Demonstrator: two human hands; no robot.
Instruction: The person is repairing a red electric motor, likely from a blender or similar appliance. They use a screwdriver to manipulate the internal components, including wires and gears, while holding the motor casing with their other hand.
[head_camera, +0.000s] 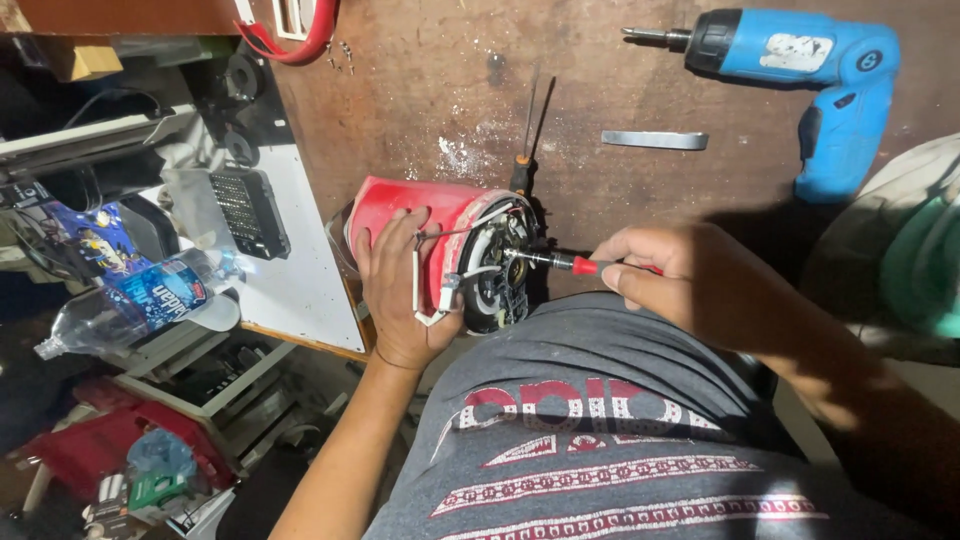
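Note:
A red cylindrical appliance lies on its side at the near edge of a brown wooden table, its open black base with wiring facing right. My left hand grips the red body from the near side, with a white wire loop over its fingers. My right hand holds a red-handled screwdriver, whose metal tip is in the open base.
A blue cordless drill lies at the back right. Nearby are a flat metal strip and a second screwdriver. A white board, a black grille part and a plastic bottle sit at the left above floor clutter.

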